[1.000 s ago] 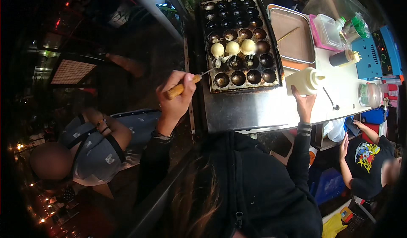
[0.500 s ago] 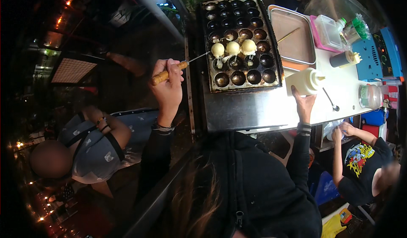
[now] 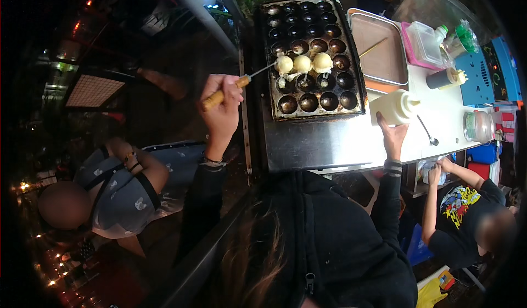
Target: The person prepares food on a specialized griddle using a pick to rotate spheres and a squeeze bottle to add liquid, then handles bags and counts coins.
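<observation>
My left hand [image 3: 224,110] is closed around the wooden handle of a thin metal pick [image 3: 243,81]. The pick's tip reaches the leftmost of three pale batter balls [image 3: 302,63] lying in a row in a dark takoyaki pan [image 3: 318,115]. White batter trails hang below the balls, over the neighbouring hollows. The other hollows hold no balls. Right of the pan, my right hand [image 3: 393,135] is wrapped around the base of a cream-coloured squeeze bottle [image 3: 391,106], which lies tilted with its nozzle to the right.
A rimmed tray [image 3: 379,47] with a thin stick stands right of the pan. Beyond are a dark sauce bottle [image 3: 441,78], a clear tub [image 3: 424,43], a blue appliance [image 3: 486,72], a spoon [image 3: 432,139] and a jar [image 3: 478,126]. Other people are at left and lower right.
My left hand has shifted slightly right and the pick now meets the leftmost ball higher up. My right hand and the bottle have barely moved. The co-worker at lower right has shifted.
</observation>
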`<action>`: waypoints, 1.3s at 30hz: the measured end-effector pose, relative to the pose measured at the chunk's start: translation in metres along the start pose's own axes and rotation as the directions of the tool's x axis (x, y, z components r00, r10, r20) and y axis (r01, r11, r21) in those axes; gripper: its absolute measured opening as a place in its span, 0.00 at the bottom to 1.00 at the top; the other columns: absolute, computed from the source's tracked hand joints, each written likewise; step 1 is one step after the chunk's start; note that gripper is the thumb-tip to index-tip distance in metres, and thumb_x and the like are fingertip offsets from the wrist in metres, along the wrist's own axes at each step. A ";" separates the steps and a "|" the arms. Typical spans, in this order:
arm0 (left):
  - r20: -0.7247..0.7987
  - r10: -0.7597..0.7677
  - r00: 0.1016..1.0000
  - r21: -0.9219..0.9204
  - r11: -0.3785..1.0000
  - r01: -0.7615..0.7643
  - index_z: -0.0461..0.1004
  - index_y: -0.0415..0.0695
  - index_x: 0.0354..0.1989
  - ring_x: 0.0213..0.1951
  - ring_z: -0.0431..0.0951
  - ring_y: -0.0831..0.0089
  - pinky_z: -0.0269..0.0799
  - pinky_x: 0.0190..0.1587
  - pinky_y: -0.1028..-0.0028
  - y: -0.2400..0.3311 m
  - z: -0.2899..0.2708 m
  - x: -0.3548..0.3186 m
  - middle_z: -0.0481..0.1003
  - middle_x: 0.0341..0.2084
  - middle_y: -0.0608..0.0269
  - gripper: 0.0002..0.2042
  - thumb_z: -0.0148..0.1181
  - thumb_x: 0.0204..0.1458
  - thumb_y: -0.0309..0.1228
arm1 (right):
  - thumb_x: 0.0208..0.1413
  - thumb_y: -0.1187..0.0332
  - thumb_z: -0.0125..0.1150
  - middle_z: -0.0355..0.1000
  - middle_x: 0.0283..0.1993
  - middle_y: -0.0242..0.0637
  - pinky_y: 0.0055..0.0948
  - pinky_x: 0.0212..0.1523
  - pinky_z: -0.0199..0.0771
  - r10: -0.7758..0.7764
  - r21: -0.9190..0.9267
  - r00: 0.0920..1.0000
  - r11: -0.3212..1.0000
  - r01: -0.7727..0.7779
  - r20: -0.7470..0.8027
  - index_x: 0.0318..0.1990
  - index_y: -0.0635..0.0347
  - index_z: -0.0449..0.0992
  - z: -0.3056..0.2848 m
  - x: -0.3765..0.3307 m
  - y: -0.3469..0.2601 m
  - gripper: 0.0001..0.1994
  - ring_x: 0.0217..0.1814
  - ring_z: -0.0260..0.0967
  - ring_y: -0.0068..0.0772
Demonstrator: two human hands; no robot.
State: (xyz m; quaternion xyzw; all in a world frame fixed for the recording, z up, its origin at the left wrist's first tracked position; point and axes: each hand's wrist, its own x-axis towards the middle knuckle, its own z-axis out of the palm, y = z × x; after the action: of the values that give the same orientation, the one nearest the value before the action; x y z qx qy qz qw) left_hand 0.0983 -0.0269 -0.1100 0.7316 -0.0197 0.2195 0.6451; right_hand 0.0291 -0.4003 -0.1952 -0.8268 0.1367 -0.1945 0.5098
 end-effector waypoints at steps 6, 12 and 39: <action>0.182 0.343 0.922 0.299 0.874 -0.384 0.72 0.37 0.32 0.21 0.72 0.83 0.67 0.26 0.83 0.007 -0.009 -0.005 0.72 0.23 0.64 0.07 0.51 0.57 0.28 | 0.41 0.69 0.71 0.71 0.40 0.40 0.30 0.45 0.70 0.034 -0.011 0.999 0.999 -0.034 0.040 0.45 0.68 0.67 -0.001 -0.001 0.007 0.24 0.41 0.69 0.31; 0.199 0.158 0.967 0.170 0.966 -0.192 0.72 0.38 0.29 0.24 0.74 0.79 0.69 0.28 0.78 0.009 0.004 -0.026 0.75 0.22 0.62 0.04 0.56 0.53 0.25 | 0.41 0.68 0.71 0.71 0.41 0.41 0.31 0.45 0.70 0.018 0.001 1.000 1.000 -0.018 0.021 0.46 0.68 0.67 0.000 0.000 0.005 0.26 0.41 0.69 0.32; 0.235 0.287 0.929 0.257 0.903 -0.344 0.71 0.39 0.27 0.19 0.72 0.75 0.67 0.24 0.76 0.030 0.009 -0.028 0.71 0.19 0.62 0.03 0.58 0.51 0.22 | 0.40 0.66 0.73 0.70 0.42 0.41 0.31 0.46 0.69 0.074 0.011 0.997 0.997 -0.074 0.033 0.48 0.68 0.65 0.000 -0.001 0.008 0.29 0.43 0.68 0.32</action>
State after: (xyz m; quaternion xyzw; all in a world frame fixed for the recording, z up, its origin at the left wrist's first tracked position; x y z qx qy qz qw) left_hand 0.0662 -0.0480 -0.0923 0.8238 -0.1676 0.2507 0.4800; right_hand 0.0281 -0.4037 -0.2024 -0.8212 0.1576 -0.1627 0.5238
